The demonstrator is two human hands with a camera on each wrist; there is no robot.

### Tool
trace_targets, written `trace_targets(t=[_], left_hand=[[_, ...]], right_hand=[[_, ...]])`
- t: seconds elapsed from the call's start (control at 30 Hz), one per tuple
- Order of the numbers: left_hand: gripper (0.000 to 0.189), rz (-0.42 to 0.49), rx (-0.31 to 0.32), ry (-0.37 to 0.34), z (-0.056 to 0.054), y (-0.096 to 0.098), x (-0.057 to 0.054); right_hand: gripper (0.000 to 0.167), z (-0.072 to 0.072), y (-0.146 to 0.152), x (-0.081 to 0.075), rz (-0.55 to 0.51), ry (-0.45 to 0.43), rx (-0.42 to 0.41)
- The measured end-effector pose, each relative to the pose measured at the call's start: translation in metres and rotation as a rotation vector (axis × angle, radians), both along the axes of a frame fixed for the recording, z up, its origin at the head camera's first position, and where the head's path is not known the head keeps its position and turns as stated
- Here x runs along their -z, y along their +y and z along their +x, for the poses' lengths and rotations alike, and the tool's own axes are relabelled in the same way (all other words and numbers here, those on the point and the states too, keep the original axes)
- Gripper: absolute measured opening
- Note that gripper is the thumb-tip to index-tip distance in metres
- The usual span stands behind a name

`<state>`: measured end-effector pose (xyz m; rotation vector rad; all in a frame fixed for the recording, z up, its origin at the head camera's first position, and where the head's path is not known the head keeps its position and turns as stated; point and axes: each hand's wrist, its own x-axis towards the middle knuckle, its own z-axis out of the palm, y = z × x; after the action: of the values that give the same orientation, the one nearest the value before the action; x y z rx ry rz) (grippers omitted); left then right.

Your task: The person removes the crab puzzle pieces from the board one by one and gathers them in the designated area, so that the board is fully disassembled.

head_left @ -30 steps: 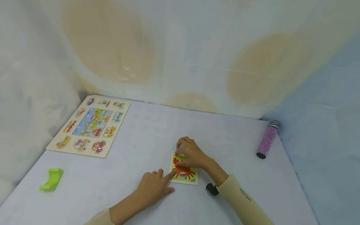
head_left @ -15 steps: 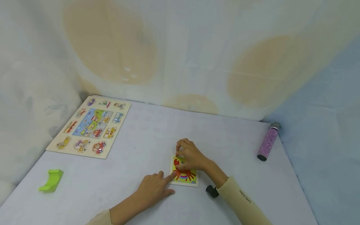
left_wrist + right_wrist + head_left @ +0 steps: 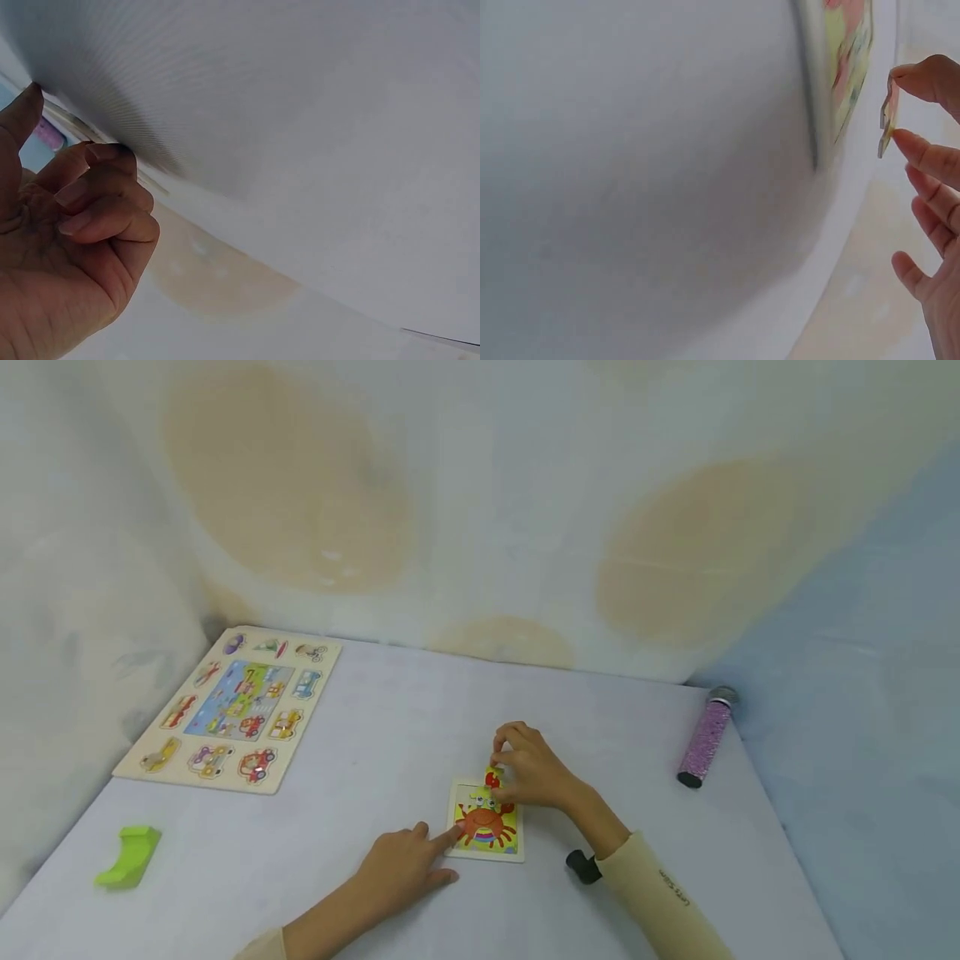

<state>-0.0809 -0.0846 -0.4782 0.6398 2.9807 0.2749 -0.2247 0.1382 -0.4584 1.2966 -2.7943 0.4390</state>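
Note:
A small crab jigsaw puzzle (image 3: 486, 827) in a pale wooden frame lies on the table in the head view. My left hand (image 3: 401, 867) rests on its left side, index finger stretched onto the picture and the other fingers bent. In the left wrist view, those bent fingers (image 3: 112, 202) and the thumb hold nothing. Between thumb and index finger, my right hand (image 3: 534, 768) pinches a puzzle piece (image 3: 492, 777), yellow with a red claw, above the frame's top edge. That thin piece (image 3: 889, 116) shows edge-on in the right wrist view, apart from the frame. Bare grey backing shows at the puzzle's upper left.
A vehicle peg puzzle board (image 3: 232, 710) lies at the back left. Nearer on the left is a green curved block (image 3: 130, 857). A purple glitter microphone (image 3: 705, 739) lies at the back right, and a black object (image 3: 582, 867) sits beside the right forearm.
My right hand has lifted the claw piece out of the puzzle's upper left and moved it up and right. My left hand keeps its place on the puzzle.

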Motion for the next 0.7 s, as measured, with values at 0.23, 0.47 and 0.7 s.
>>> trace_targets(t=[0.23, 0.47, 0.7], left_hand=[[0.058, 0.006, -0.016, 0.006, 0.002, 0.001, 0.002], [0.059, 0.025, -0.02, 0.007, 0.004, -0.002, 0.005], [0.059, 0.041, -0.007, -0.007, 0.003, -0.002, 0.006]], right_hand=[[0.03, -0.015, 0.038, -0.001, 0.055, 0.018, 0.086], [0.027, -0.033, 0.056, 0.003, 0.083, 0.038, 0.107], [0.022, -0.033, 0.062, 0.01, 0.093, -0.003, 0.151]])
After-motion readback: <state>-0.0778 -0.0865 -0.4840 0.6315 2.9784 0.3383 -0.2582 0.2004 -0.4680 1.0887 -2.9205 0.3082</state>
